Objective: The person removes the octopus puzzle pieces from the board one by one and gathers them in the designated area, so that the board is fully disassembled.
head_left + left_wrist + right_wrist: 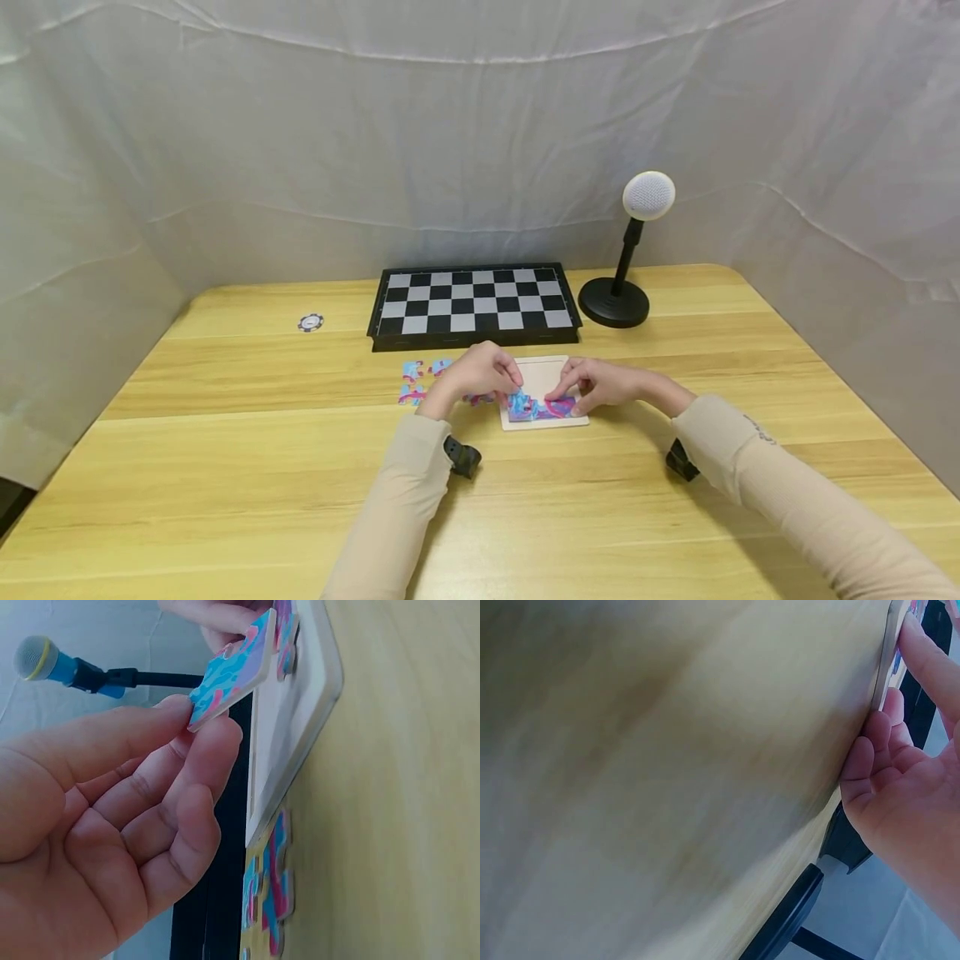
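My left hand (480, 371) pinches a blue, pink and purple jigsaw piece (236, 671) between thumb and forefinger. The piece is tilted above the left side of a pale puzzle tray (538, 375). Along the tray's near side lie jigsaw pieces (561, 407) in purple and pink. My right hand (611, 383) rests at the tray's right side, thumb and forefinger spread and touching those pieces. In the right wrist view its other fingers (881, 739) bend loosely beside the tray edge. Several loose jigsaw pieces (413, 393) lie left of the tray, partly hidden by my left hand.
Behind the tray lies a black and white chessboard (462, 302), folded into a box. A microphone (648, 196) on a round black stand (613, 302) is at the back right. One poker chip (311, 322) lies at the back left. Grey cloth (480, 142) surrounds the wooden table (262, 500).
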{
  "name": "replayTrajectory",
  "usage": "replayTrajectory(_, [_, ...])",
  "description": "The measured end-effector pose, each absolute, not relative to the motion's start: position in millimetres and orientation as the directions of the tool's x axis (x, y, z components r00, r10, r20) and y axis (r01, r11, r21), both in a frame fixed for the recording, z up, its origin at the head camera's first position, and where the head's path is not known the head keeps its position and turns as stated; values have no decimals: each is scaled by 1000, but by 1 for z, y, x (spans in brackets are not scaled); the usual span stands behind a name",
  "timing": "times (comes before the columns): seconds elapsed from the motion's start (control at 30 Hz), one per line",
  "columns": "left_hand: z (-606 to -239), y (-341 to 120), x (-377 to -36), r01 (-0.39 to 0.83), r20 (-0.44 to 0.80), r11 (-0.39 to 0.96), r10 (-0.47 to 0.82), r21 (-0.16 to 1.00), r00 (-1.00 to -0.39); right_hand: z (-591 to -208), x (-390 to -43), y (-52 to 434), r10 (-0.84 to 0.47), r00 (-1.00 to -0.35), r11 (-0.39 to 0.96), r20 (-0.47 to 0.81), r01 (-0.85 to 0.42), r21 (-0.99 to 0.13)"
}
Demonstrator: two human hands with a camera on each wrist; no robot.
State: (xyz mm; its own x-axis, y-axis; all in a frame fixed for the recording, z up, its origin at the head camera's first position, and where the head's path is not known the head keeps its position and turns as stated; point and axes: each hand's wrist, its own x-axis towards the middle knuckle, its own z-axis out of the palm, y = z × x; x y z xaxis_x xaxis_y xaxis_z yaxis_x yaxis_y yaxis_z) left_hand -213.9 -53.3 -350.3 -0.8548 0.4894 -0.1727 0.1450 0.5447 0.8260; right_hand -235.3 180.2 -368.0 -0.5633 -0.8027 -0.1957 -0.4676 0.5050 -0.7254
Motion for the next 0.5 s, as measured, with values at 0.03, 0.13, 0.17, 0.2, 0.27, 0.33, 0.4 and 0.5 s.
replayTrajectory(0.03, [-350, -55, -214, 140, -171, 538, 488, 831, -856, -368, -235, 180, -802, -565, 505, -196, -466, -727])
replayTrajectory(0.13, [-350, -59, -213, 126, -165, 516, 481, 847, -861, -368, -235, 181, -801, -567, 504, -192, -466, -727])
replayTrajectory(0.17, [-350, -61, -213, 123, -164, 511, 481, 851, -861, -368, -235, 181, -801, -567, 504, -192, -466, -727])
replayTrajectory(0.2, [-350, -63, -214, 124, -160, 506, 481, 853, -862, -368, -235, 181, -802, -566, 503, -190, -468, -727])
replayTrajectory(0.27, [-350, -67, -214, 127, -154, 504, 479, 855, -864, -368, -235, 181, -803, -565, 502, -188, -471, -726])
replayTrajectory(0.33, [-349, -72, -215, 130, -152, 510, 476, 850, -866, -368, -235, 181, -803, -565, 501, -188, -471, -726])
replayTrajectory(0.4, [-348, -76, -215, 132, -151, 515, 470, 847, -870, -369, -235, 181, -803, -566, 501, -188, -469, -727])
replayTrajectory(0.5, [-346, -84, -214, 135, -144, 531, 451, 836, -881, -369, -235, 181, -804, -566, 500, -186, -472, -727])
